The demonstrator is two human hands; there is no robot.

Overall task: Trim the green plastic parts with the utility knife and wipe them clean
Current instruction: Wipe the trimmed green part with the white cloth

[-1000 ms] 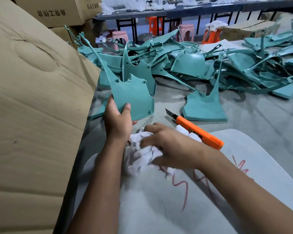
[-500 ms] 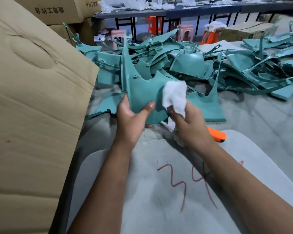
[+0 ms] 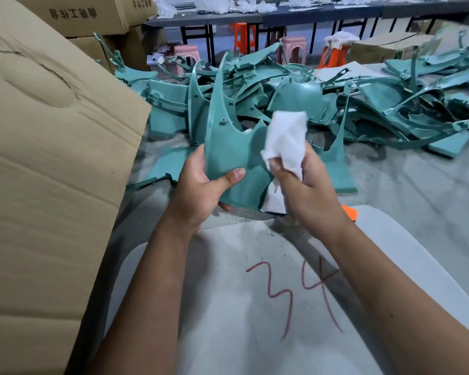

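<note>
My left hand (image 3: 201, 185) grips the lower edge of a green plastic part (image 3: 228, 147), held upright over the table with its thumb across the front face. My right hand (image 3: 306, 190) grips a white cloth (image 3: 287, 139) and holds it against the right side of that part. The orange utility knife (image 3: 349, 211) lies on the table behind my right wrist, and only its rear tip shows.
A big pile of green parts (image 3: 363, 104) covers the grey table (image 3: 417, 201) beyond my hands. A tall cardboard box (image 3: 52, 171) stands at the left. A white board (image 3: 255, 307) marked 34 in red lies under my forearms. Stools and benches stand far back.
My right hand picked the cloth up from the board and brought it against the part. My left hand lifted the part upright toward me. The knife stayed on the table.
</note>
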